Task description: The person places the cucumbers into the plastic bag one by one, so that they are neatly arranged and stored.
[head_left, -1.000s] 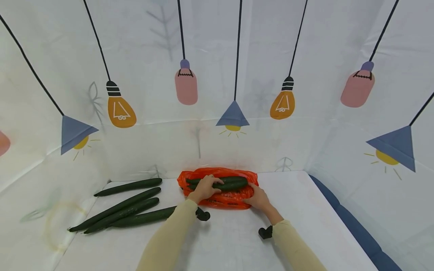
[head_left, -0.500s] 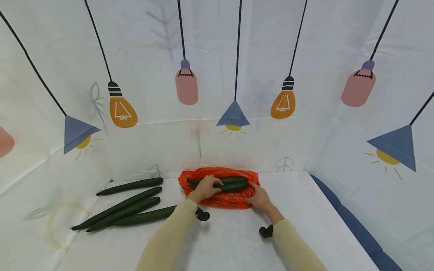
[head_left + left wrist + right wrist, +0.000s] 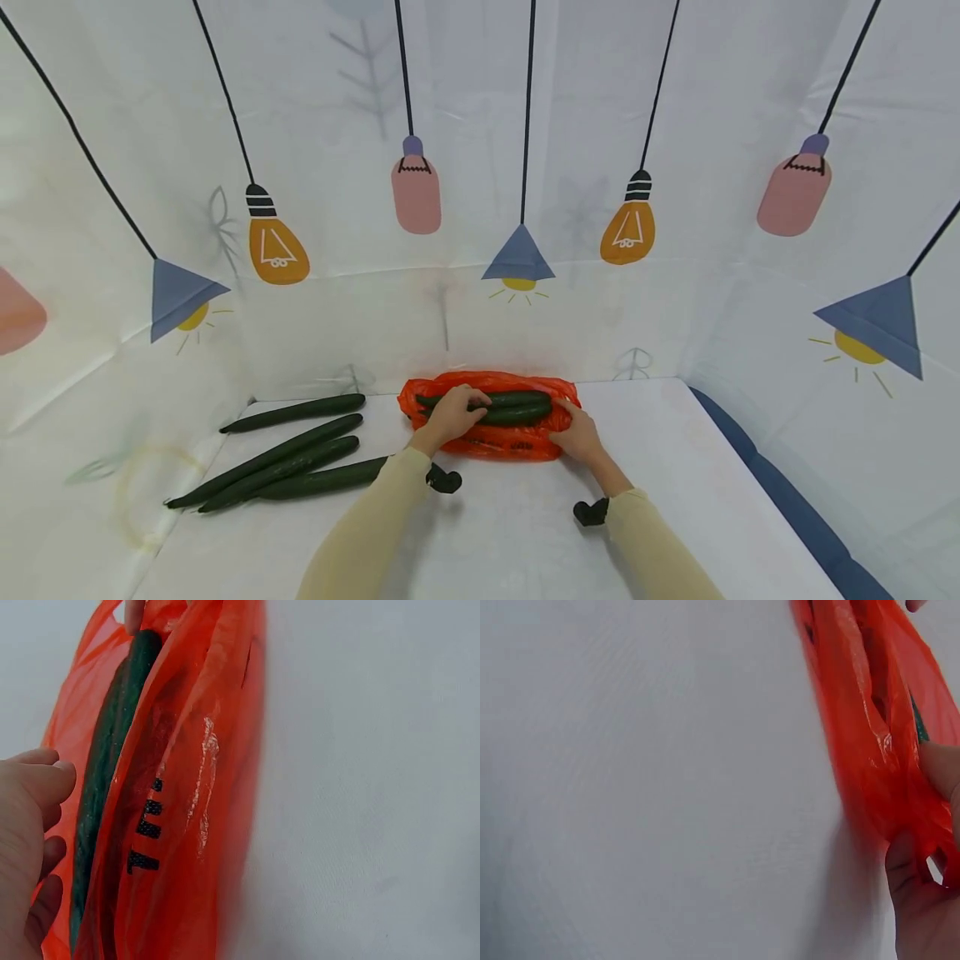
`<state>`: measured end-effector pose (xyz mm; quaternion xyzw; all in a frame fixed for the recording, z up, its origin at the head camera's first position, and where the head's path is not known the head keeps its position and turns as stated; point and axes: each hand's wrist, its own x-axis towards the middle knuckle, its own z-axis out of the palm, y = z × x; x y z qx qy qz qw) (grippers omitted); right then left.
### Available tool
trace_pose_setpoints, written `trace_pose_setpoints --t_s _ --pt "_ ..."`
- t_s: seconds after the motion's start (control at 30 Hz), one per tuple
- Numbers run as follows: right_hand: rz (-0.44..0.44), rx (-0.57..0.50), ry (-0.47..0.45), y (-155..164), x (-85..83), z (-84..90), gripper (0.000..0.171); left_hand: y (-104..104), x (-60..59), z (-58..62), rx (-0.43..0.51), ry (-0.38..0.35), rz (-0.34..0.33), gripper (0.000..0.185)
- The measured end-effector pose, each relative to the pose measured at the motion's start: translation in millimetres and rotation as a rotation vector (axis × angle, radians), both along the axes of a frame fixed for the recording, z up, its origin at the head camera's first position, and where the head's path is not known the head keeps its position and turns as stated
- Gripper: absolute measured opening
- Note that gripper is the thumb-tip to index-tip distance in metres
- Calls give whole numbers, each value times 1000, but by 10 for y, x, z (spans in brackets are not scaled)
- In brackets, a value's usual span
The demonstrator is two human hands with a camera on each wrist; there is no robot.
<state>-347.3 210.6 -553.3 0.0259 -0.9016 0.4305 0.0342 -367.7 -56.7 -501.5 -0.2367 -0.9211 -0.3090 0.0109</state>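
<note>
An orange-red plastic bag (image 3: 501,442) lies at the far middle of the white table (image 3: 517,533), with two dark green cucumbers (image 3: 517,408) lying lengthwise in its open top. My left hand (image 3: 453,410) lies over the left end of the cucumbers, fingers curled round one. In the left wrist view that cucumber (image 3: 112,772) sits between the bag's folds (image 3: 187,787), with my left hand (image 3: 30,840) against it. My right hand (image 3: 576,432) pinches the bag's right end. The right wrist view shows its fingers (image 3: 922,885) gripping the bag's bunched edge (image 3: 862,712).
Several loose cucumbers lie at the table's left: one far (image 3: 300,408), the others bunched nearer me (image 3: 277,457). White cloth walls printed with lamps stand behind and at both sides. A blue edge (image 3: 757,475) runs along the table's right side.
Both hands and the bag have shifted slightly away from me and to the right. The bag looks flatter around the cucumbers. The loose cucumbers have not moved.
</note>
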Motion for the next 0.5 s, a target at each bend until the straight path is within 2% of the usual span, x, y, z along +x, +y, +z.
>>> trace_pose_setpoints --t_s 0.2,0.37,0.5 --pt "-41 -71 11 -45 27 53 57 -116 98 8 -75 -23 39 17" --pt "-95 42 68 -106 68 98 48 -271 219 10 -129 -66 34 18" --pt "-111 107 126 -167 118 146 44 -414 309 -14 -71 -104 30 19"
